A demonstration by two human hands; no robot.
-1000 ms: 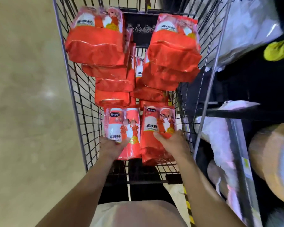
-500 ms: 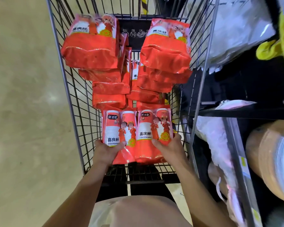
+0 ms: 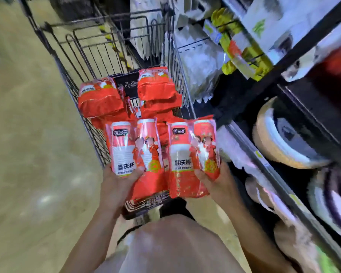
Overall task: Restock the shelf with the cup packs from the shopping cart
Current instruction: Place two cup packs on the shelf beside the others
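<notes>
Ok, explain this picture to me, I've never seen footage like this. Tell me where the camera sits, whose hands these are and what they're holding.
There is no machine here. A person wears a wide-angle camera on the head, looking forward and down, so you see their own two bare hands from above. The left hand grips one red plastic pack of cups by its lower end, thumb on the front. The right hand grips a second matching pack the same way. Beyond them stands a black wire shopping cart with more red cup packs piled inside. The dark metal shelf runs along the right, blurred.
</notes>
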